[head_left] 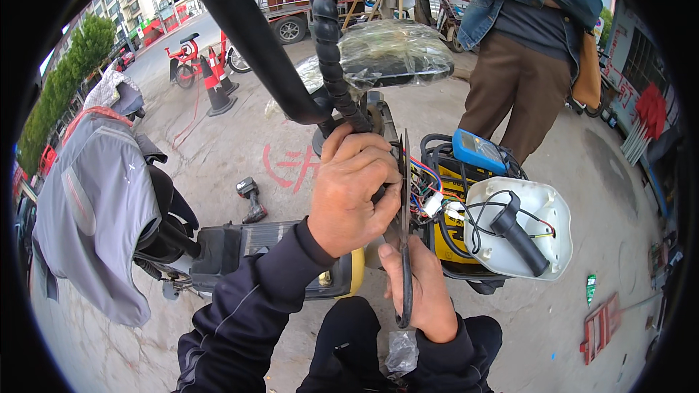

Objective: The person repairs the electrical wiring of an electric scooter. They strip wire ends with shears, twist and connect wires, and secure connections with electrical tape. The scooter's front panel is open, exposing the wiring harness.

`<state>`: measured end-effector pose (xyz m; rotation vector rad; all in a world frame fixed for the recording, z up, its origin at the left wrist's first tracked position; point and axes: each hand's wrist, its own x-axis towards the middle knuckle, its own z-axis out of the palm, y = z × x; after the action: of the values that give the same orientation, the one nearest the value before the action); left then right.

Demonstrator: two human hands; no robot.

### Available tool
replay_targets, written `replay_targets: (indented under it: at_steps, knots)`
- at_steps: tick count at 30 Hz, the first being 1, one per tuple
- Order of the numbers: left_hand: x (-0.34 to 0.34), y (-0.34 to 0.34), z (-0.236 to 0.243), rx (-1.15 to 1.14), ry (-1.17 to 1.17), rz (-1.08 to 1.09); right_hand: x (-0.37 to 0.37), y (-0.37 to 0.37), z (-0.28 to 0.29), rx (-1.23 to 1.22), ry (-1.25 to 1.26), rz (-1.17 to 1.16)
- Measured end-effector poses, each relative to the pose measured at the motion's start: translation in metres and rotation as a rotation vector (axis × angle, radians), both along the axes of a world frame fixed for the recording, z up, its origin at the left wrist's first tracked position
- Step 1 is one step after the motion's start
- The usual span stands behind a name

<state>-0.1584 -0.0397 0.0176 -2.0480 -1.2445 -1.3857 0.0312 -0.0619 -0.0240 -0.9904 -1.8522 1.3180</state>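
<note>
My right hand (426, 291) is closed around the black loop handle of a pair of scissors (405, 211), their long dark blades pointing up and away from me. Just left of the blades, my left hand (355, 189) is closed at the lower end of a black spiral-wrapped cable (328, 29). Its curled fingers hide what they grip. Several coloured wires with white connectors (433, 204) spread out right of the scissors. Beyond them lies a yellow-and-black case (450, 241), with a blue multimeter (478, 151) on top.
A white plastic shell (557, 247) with a black handlebar grip (520, 233) sits at the right. A black bar (255, 36) crosses above my left hand. A film-wrapped seat (393, 51), a cordless drill (252, 200), a cloth-draped scooter (102, 204) and a standing person (520, 65) surround the spot.
</note>
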Motion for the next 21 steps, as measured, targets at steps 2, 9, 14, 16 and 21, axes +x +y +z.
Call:
replay_targets:
  at_steps: [2,9,14,16,21]
  knots:
    - [0.0003,0.0004,-0.0006,0.008,-0.006,-0.007,-0.0002,0.0010,-0.0034,-0.017,0.034,0.022]
    - [0.0023,0.0013,-0.0017,0.025,-0.018,0.004,0.0006,0.0005,-0.0047,-0.169,0.129,0.086]
    - [0.0025,0.0010,-0.0012,0.032,-0.016,0.002,-0.0024,-0.0020,-0.0014,-0.242,0.236,0.108]
    - [0.0023,0.0011,-0.0011,0.033,-0.011,0.000,-0.0030,-0.0033,0.0001,-0.282,0.255,0.108]
    - [0.0017,0.0011,-0.0009,0.033,-0.001,-0.001,-0.0053,-0.0062,0.0032,-0.315,0.299,0.118]
